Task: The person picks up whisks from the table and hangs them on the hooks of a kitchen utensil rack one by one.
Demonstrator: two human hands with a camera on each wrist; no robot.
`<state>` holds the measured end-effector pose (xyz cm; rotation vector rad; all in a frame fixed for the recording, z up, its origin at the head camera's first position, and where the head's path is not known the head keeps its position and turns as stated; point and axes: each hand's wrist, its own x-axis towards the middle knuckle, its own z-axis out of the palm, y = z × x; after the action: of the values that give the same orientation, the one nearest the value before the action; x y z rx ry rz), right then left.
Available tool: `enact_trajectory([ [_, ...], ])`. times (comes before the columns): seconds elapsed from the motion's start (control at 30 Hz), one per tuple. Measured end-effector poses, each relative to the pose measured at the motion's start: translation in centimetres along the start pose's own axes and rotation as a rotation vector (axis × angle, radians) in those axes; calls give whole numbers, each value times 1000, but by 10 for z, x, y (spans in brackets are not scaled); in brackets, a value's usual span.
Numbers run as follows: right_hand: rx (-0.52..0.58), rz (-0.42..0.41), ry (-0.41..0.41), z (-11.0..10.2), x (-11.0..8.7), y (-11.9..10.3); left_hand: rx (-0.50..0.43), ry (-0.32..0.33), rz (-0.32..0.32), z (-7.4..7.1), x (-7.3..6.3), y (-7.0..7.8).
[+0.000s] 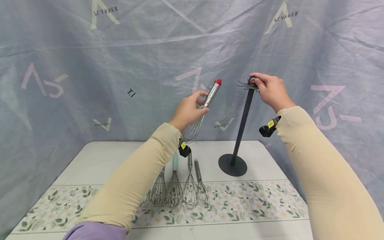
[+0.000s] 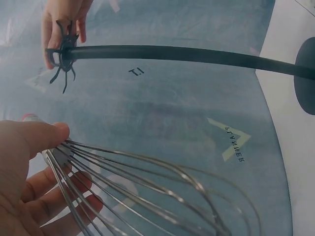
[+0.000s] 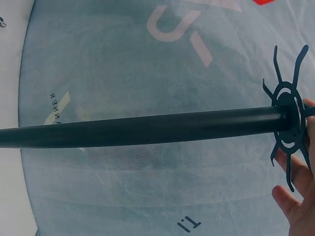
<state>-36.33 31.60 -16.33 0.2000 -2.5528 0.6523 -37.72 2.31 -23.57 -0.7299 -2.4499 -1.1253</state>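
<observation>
In the head view my left hand [image 1: 189, 108] holds a metal whisk [image 1: 212, 94] up off the table, its red-tipped handle pointing up and its wires downward. Thumb and fingers pinch the whisk around the base of the handle, as the left wrist view shows with the wire loops [image 2: 142, 172] fanning out. To the right stands a dark utensil rack [image 1: 244, 121] with a round base and a ring of hooks [image 3: 290, 118] on top. My right hand [image 1: 271, 89] grips the ring at the top of the rack. The whisk is left of the hooks, apart from them.
Several whisks [image 1: 175, 190] lie side by side on the white table [image 1: 114, 156], partly behind the left forearm; one has a mint handle [image 1: 175, 162]. A floral strip [image 1: 249, 201] crosses the table. A grey-blue printed curtain [image 1: 150, 66] hangs behind.
</observation>
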Motion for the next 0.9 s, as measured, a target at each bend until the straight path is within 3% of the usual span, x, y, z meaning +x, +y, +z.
enact_trajectory([
  [0.27, -19, -11, 4, -1, 0, 1, 46, -6, 49, 13, 5, 8],
  [0.63, -24, 20, 4, 2, -1, 1, 134, -40, 18, 25, 11, 22],
  [0.9, -19, 25, 17, 1, -1, 1, 133, -46, 47, 32, 15, 26],
])
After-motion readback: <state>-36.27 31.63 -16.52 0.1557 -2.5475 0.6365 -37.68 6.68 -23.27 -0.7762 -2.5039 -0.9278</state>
